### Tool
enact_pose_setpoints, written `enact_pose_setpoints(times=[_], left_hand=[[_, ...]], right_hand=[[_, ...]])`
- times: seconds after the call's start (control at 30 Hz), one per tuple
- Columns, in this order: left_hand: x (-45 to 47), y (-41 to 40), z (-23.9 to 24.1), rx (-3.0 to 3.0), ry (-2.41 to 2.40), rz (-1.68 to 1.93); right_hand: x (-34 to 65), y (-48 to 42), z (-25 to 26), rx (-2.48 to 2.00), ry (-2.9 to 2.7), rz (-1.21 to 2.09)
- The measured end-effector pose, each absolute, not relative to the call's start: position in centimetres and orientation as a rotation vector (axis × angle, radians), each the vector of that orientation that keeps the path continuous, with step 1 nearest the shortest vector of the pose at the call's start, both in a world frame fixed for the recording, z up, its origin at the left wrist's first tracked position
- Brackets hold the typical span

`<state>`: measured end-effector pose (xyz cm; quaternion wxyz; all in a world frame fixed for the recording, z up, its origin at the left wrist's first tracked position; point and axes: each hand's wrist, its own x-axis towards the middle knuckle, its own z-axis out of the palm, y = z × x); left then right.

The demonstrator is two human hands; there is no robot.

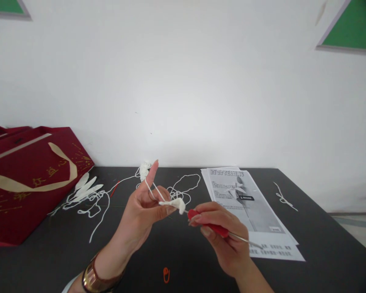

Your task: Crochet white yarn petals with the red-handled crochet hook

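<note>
Between thumb and fingers, my left hand [149, 207] pinches a small white crochet piece [176, 204]. White yarn [154, 188] runs up from it around my raised left index finger. My right hand [227, 232] is closed on the red grip of a crochet hook [215, 228], whose metal shaft sticks out on both sides. The hook's tip meets the right end of the crochet piece, and the yarn hides its very end. Behind my left hand sits a ball of white yarn [144, 169], with loose strands [183, 189] on the table.
A red gift bag [33, 203] leans at the left. White crocheted petals [87, 187], tangled yarn and a thin red stick [114, 188] lie beside it. Printed sheets [256, 203] are at the right, near a knotted yarn scrap [283, 199]. An orange stitch marker [166, 275] lies in front.
</note>
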<state>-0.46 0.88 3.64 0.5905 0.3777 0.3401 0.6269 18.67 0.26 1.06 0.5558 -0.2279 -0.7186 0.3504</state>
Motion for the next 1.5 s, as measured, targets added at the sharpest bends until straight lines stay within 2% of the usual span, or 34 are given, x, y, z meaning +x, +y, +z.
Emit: enact_pose_setpoints(times=[0.17,0.37,0.53,0.7,0.87,1.07,1.37,1.5], left_hand=[[-0.3,0.9,3.7,0.912,0.885,1.478],[-0.3,0.8,3.9,0.936,0.960,1.389],[-0.8,0.9,3.8,0.938,0.953,1.280],[-1.1,1.0,3.5,1.020,0.974,1.228],[-0.5,0.9,3.0,1.132,1.002,1.347],[0.7,0.6,2.3,1.061,0.974,1.497],[1.1,0.8,1.7,1.021,1.009,1.561],[1.2,0.9,1.5,0.893,1.015,1.539]], right_hand=[[19.6,0.3,2.0,-0.556,-1.786,0.709],[20.3,0.6,2.1,-0.559,-1.744,0.757],[20.2,0.6,1.7,-0.528,-1.582,0.918],[19.7,1.1,1.3,-0.565,-1.261,1.232],[18.5,2.1,1.1,-0.630,-0.893,1.553],[17.2,2.0,0.8,-0.646,-0.673,1.669],[16.4,1.2,0.6,-0.679,-0.766,1.538],[16.6,0.4,0.3,-0.744,-1.160,1.156]])
